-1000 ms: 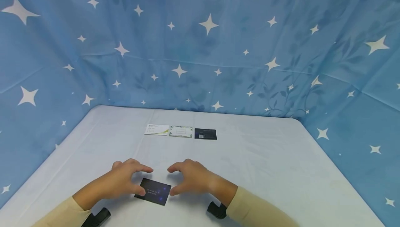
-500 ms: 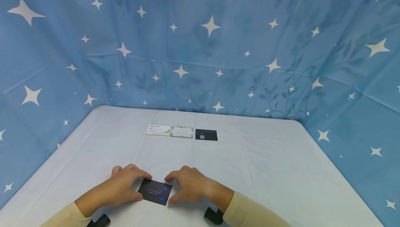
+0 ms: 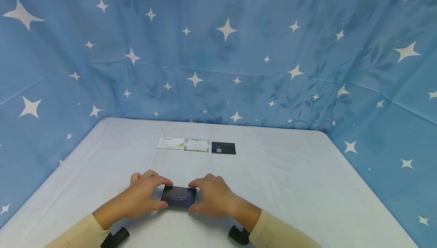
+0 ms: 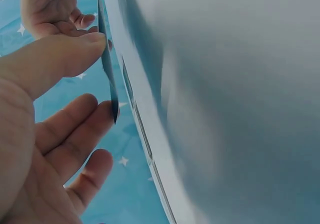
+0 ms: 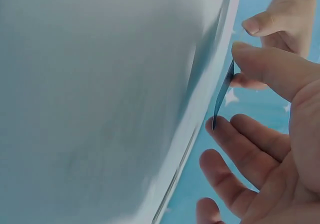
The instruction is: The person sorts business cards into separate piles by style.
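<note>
Your left hand [image 3: 145, 196] and right hand [image 3: 212, 198] both pinch the dark card [image 3: 179, 196] by its short ends (thumb and fingers at each end), holding it just above the table [image 3: 290, 187], near its front edge.

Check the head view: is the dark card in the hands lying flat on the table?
No: both the left hand and right hand pinch the dark card by its ends, lifted off the table.

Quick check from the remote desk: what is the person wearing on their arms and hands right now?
Both hands are bare: no gloves or rings show on the left hand or right hand. Cream long sleeves reach the wrists. A black wrist-mounted device sits under each forearm.
</note>
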